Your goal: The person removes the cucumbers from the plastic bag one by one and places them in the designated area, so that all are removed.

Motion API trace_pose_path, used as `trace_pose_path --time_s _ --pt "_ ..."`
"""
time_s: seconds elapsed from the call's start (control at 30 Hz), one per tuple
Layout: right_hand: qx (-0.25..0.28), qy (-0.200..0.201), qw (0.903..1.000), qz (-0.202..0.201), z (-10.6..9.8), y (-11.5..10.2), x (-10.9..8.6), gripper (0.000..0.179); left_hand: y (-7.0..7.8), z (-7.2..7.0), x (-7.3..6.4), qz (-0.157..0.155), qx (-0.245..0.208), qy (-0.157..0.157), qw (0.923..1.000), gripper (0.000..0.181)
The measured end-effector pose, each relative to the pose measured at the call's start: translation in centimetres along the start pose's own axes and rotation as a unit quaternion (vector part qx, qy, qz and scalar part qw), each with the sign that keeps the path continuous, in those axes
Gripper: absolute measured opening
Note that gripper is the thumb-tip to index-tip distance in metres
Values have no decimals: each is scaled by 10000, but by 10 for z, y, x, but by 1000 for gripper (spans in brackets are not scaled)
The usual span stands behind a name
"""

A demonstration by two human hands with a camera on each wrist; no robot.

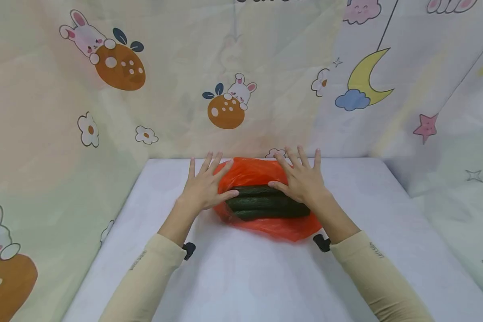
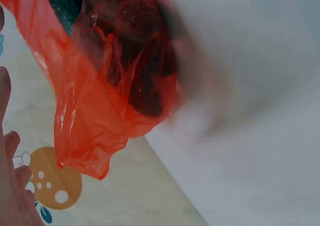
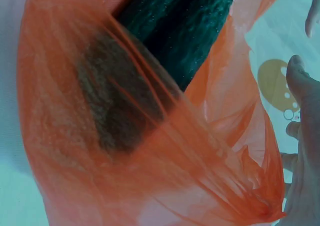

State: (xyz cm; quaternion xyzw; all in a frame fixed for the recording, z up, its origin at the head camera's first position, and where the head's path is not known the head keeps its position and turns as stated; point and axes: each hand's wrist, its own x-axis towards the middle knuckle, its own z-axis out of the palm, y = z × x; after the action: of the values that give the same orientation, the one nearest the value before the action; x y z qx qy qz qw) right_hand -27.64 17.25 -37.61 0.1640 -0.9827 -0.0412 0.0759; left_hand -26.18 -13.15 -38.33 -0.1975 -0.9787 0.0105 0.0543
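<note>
Dark green cucumbers (image 1: pixel 261 203) lie side by side within a thin red-orange plastic bag (image 1: pixel 279 226), its mouth spread open above them. My left hand (image 1: pixel 203 188) is over the bag's left side, fingers straight and fanned out. Over the right side, my right hand (image 1: pixel 305 182) has its fingers spread the same way. Neither hand grips anything; whether they touch the bag is unclear. In the left wrist view, the bag (image 2: pixel 92 136) covers the cucumber ends. Bare cucumber skin (image 3: pixel 200 40) shows in the right wrist view, beside bag film (image 3: pixel 75 186) over the ends.
The bag sits toward the far edge of a white table (image 1: pixel 241 277). Behind it hangs a pale cloth (image 1: pixel 177 67) printed with rabbits, flowers and a moon. A small dark device shows at each wrist.
</note>
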Motion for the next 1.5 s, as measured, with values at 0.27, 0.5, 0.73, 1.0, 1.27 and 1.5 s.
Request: trace_pose_path --time_s 0.27,0.5,0.73,1.0,1.27,1.5 --pt "152 178 9997 30 -6 2 0 94 5 -3 5 -30 -193 -39 9998 96" --pt "320 99 9994 -133 -6 -6 -7 97 5 -1 -3 -11 42 -12 10000 97" --pt "405 338 9985 -149 -6 -6 -13 96 6 -4 -5 42 27 111 9999 97" --pt "416 472 9978 -227 -6 -1 -18 97 8 0 -2 230 -177 224 9993 97" --pt "623 546 9963 -247 -4 3 -27 98 10 1 -5 473 -286 536 9970 95" --pt "660 696 9942 -492 -4 -1 -35 95 4 6 -16 367 -345 451 9977 96"
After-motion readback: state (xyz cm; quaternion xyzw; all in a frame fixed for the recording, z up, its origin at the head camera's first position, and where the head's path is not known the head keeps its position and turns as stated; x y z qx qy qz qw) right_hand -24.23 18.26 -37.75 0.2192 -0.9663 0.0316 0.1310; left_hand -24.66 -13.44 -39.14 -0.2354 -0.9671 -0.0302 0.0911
